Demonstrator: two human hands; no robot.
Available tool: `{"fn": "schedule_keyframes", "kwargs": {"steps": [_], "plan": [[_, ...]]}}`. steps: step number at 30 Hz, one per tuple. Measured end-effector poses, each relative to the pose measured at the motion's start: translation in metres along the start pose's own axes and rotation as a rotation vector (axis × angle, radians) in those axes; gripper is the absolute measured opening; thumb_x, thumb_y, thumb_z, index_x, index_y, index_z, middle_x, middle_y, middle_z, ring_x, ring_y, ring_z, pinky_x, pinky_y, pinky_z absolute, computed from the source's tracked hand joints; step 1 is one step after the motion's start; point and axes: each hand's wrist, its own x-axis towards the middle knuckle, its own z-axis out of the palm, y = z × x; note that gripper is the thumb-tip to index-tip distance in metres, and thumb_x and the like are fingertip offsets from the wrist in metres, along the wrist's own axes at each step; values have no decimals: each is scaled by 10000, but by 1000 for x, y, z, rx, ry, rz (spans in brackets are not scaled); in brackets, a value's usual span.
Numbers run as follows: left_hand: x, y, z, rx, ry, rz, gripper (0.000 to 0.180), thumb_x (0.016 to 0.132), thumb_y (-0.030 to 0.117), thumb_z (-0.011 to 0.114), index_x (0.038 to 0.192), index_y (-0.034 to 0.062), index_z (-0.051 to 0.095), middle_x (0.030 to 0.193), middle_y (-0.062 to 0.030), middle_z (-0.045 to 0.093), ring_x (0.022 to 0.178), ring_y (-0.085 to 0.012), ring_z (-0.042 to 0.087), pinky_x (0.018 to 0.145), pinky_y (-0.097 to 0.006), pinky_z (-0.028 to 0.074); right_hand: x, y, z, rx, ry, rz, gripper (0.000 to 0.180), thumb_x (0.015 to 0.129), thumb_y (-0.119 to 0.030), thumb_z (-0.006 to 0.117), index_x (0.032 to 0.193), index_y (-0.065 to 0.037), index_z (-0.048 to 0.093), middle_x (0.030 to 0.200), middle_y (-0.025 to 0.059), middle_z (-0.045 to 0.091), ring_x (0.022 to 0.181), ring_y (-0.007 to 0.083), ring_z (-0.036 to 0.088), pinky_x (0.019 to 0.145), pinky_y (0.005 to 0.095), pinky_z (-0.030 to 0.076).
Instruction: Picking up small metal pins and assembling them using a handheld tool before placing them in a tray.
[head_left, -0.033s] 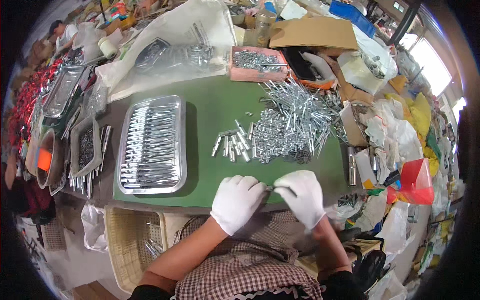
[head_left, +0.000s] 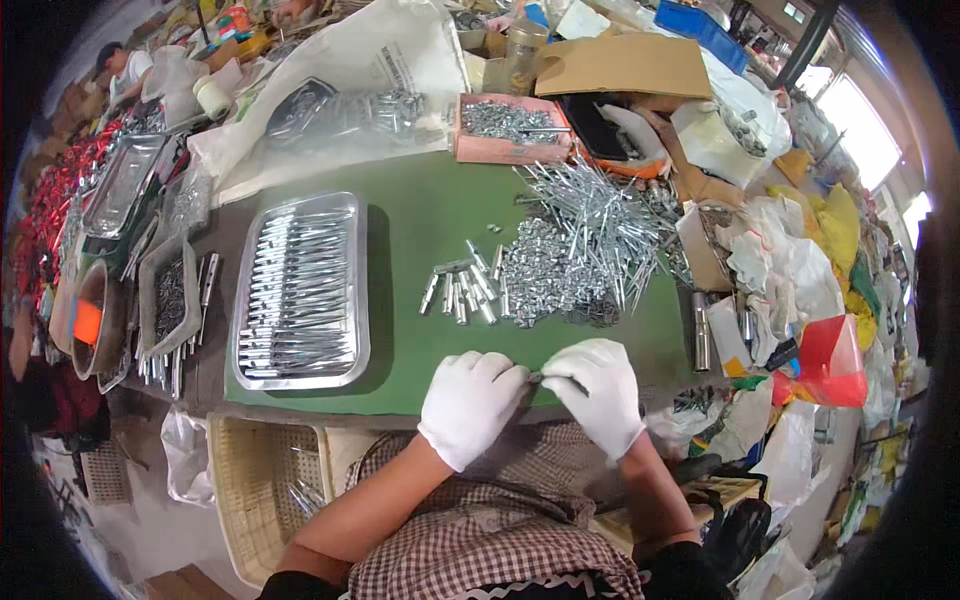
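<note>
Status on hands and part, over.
Left hand and right hand, both gloved, pinch one small metal part between them at the mat edge. Loose parts pile ahead, filled tray left. Nothing blocking.

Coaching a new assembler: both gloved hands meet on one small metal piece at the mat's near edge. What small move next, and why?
Probably finish joining the small metal piece pinched between left hand and right hand, then lay it with the short row of pieces, which looks like finished work.

Gloved left hand (head_left: 468, 405) and right hand (head_left: 600, 392) pinching a small metal part (head_left: 540, 377).
</note>
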Motion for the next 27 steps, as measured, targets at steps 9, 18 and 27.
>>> {"fn": "schedule_keyframes", "kwargs": {"steps": [9,18,27], "plan": [[-2,3,-1,-18,-5,-9,173,828,177,767,996,154,733,898,-10,647,830,-248,642,730,-414,487,-11,-1,14,-119,44,13,52,823,-179,744,854,-147,717,916,23,707,929,271,670,843,444,491],[5,4,0,6,-13,0,165,821,197,780,974,158,731,884,-6,651,826,-252,643,739,-415,491,-1,-15,3,-239,73,5,84,829,-200,695,779,-132,686,839,17,700,888,240,679,823,422,491],[0,-3,-3,6,-50,-2,103,863,204,689,936,131,696,809,-66,628,748,-295,657,656,-450,522,9,-19,11,-276,46,-53,96,799,-181,677,706,-159,670,746,17,667,786,275,666,780,450,486]]}}
